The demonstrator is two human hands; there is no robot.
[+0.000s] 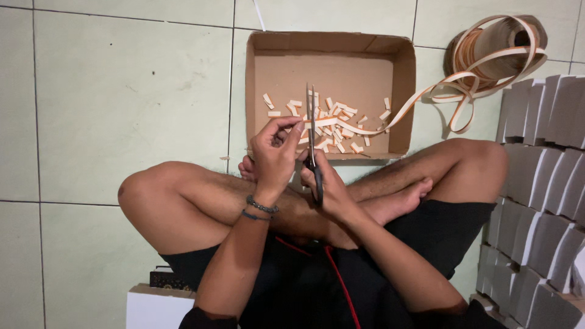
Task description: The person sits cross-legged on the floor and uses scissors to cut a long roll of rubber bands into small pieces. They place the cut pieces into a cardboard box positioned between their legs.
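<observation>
Left hand [274,155] pinching strip [365,129]; right hand [329,186] gripping scissors [312,122] (best cut square, over cardboard box [402,91])

You sit cross-legged on the floor [122,91], and the cardboard box [402,91] lies on it just in front of your shins. A heap of cut pieces [338,122] lies in the box. Your left hand [274,155] and right hand [326,186] are above your ankles at the box's near edge, with the scissors [312,122] upright between them, reaching over the box. The strip [402,109] runs from your left fingers [286,125] across the box, over its right wall, to the coil [496,52] lying beyond your right knee. Stacked cartons [542,183] stand to your right.
</observation>
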